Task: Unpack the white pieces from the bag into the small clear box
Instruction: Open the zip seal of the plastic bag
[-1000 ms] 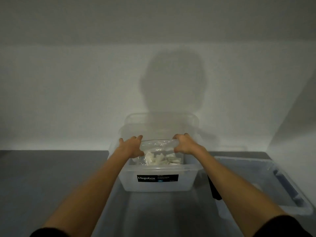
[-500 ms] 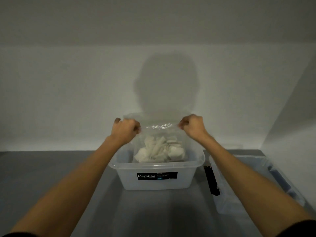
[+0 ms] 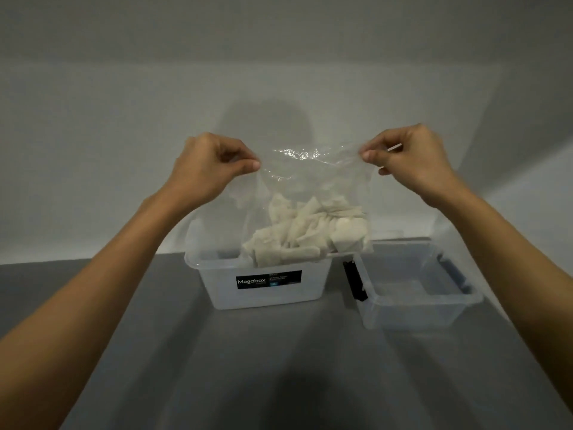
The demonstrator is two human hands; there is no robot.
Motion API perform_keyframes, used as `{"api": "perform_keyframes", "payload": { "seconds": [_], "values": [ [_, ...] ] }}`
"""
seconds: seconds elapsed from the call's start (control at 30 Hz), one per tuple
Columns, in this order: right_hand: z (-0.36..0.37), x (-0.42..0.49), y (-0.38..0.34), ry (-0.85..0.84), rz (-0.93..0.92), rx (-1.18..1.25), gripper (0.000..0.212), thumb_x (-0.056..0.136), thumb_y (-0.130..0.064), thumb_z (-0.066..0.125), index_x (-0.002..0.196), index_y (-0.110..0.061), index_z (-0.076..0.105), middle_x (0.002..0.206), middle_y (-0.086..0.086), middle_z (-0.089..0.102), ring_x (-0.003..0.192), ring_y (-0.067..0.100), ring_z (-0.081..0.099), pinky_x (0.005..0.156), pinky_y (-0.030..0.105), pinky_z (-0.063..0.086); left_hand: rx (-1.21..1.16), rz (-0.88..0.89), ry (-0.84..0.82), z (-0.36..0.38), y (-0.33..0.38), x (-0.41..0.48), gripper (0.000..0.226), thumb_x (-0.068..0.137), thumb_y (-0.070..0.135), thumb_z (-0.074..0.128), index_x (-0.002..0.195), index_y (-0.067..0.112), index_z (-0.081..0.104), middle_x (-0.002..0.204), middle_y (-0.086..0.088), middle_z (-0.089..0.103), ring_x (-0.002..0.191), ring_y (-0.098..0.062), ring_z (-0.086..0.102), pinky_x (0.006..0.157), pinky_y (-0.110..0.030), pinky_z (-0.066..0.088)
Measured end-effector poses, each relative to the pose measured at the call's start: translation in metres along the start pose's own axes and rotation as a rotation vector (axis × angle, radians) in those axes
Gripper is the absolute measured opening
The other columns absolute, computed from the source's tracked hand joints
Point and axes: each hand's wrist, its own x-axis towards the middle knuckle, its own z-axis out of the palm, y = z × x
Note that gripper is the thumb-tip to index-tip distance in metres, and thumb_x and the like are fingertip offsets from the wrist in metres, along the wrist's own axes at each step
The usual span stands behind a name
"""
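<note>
Clear, thin plastic forms the bag point(image 3: 310, 193) that hangs in the air between two bare hands, its top edge stretched nearly level and catching small glints of light. The left hand point(image 3: 206, 169) pinches the bag's upper left corner between thumb and curled fingers point(image 3: 251, 164), and the right hand point(image 3: 409, 159) pinches the upper right corner in the same closed grip, so both hands are shut on the film and well apart from each other. Heaped in the lower part of the bag lie the white pieces point(image 3: 307, 234), crumpled and irregular in shape, filling the bottom from side to side. The bag's lower end hangs at the rim of a translucent plastic storage box with a black Megabox label point(image 3: 263, 290), which stands on the grey tabletop point(image 3: 279, 367); whether the bag touches that rim cannot be told. Just beside this box, to its right, stands the small clear box point(image 3: 415, 305), a low open-topped plastic container with darker handle parts at its ends. Behind everything rises a plain pale wall point(image 3: 124, 150) bearing a soft shadow.
</note>
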Motion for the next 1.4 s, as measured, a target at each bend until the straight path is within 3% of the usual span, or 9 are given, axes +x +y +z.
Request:
{"api": "perform_keyframes", "payload": {
  "seconds": [0.13,0.27,0.47,0.6,0.73,0.87,1.0,1.13,1.4],
  "values": [
    [-0.019,-0.054,0.013,-0.094,0.088,0.024,0.007,0.082,-0.019,0.074,0.086,-0.024,0.075,0.086,-0.007,0.073,0.072,0.008,0.065,0.067,0.022,0.058,-0.112,0.005,-0.037,0.017,0.019,-0.050,0.010,0.080,0.034,0.074,0.087,0.027,0.075,0.083,-0.003,0.074,0.086,-0.024,0.066,0.083,-0.041,0.051],
    [-0.020,-0.116,0.043,-0.186,0.183,0.035,0.008,0.081,-0.014,0.075,0.086,-0.020,0.076,0.079,-0.006,0.072,0.063,0.005,0.063,0.060,0.011,0.052,-0.103,-0.066,-0.145,0.051,0.014,-0.103,0.008,0.080,0.033,0.073,0.086,0.029,0.075,0.085,0.013,0.073,0.085,-0.006,0.066,0.083,-0.038,0.054],
    [0.007,-0.183,0.097,-0.256,0.311,0.060,0.008,0.081,-0.010,0.074,0.088,-0.013,0.077,0.081,0.004,0.074,0.068,0.012,0.064,0.076,0.034,0.059,-0.010,-0.154,-0.258,0.094,0.003,-0.168,0.008,0.079,0.035,0.074,0.087,0.033,0.076,0.084,0.022,0.070,0.084,-0.002,0.065,0.080,-0.037,0.054],
    [0.015,-0.209,0.112,-0.262,0.276,0.102,0.009,0.081,-0.009,0.073,0.089,-0.010,0.077,0.087,0.004,0.074,0.063,-0.002,0.059,0.068,0.012,0.048,0.028,-0.185,-0.228,0.107,0.010,-0.200,0.006,0.081,0.029,0.073,0.086,0.032,0.075,0.080,0.031,0.064,0.081,0.005,0.062,0.080,-0.020,0.051],
    [0.014,-0.222,0.119,-0.368,0.287,0.109,0.016,0.086,-0.006,0.067,0.095,-0.017,0.076,0.087,-0.005,0.071,0.072,0.004,0.061,0.072,0.015,0.046,0.094,-0.291,-0.314,0.111,0.007,-0.223,0.048,0.073,0.062,0.067,0.118,0.046,0.058,0.124,0.012,0.055,0.119,-0.012,0.051,0.103,-0.046,0.041],
    [0.002,-0.219,0.118,-0.390,0.239,0.018,0.045,0.084,0.007,0.051,0.109,-0.025,0.070,0.108,-0.002,0.062,0.082,0.013,0.060,0.071,0.008,0.042,-0.186,-0.568,-0.146,0.111,0.008,-0.235,0.063,0.082,0.049,0.064,0.138,0.032,0.042,0.141,0.002,0.038,0.130,-0.015,0.038,0.105,-0.035,0.035],
    [0.005,-0.211,0.096,-0.261,0.169,-0.004,0.038,0.085,0.003,0.054,0.108,-0.022,0.070,0.115,0.003,0.062,0.082,0.006,0.058,0.070,0.002,0.040,-0.504,-0.906,-0.011,0.119,0.003,-0.232,0.049,0.091,0.045,0.055,0.132,0.017,0.049,0.133,-0.005,0.052,0.111,-0.017,0.053,0.088,-0.031,0.040],
    [0.025,-0.198,0.065,-0.296,0.024,-0.064,0.028,0.088,-0.004,0.056,0.103,-0.021,0.071,0.107,0.001,0.063,0.090,0.013,0.059,0.070,0.002,0.035,-0.691,-1.093,-0.122,0.120,-0.008,-0.230,0.041,0.089,0.055,0.053,0.107,0.019,0.060,0.111,0.000,0.065,0.103,-0.018,0.061,0.090,-0.040,0.041],
    [0.078,-0.171,0.013,-0.527,-0.112,-0.119,0.032,0.091,-0.013,0.057,0.122,-0.020,0.061,0.119,-0.003,0.060,0.102,0.006,0.049,0.089,0.021,0.039,-0.760,-0.714,-0.054,0.103,-0.011,-0.211,0.009,0.089,0.018,0.064,0.093,0.022,0.071,0.078,0.013,0.071,0.076,0.000,0.065,0.075,-0.023,0.042]
  ]
}}
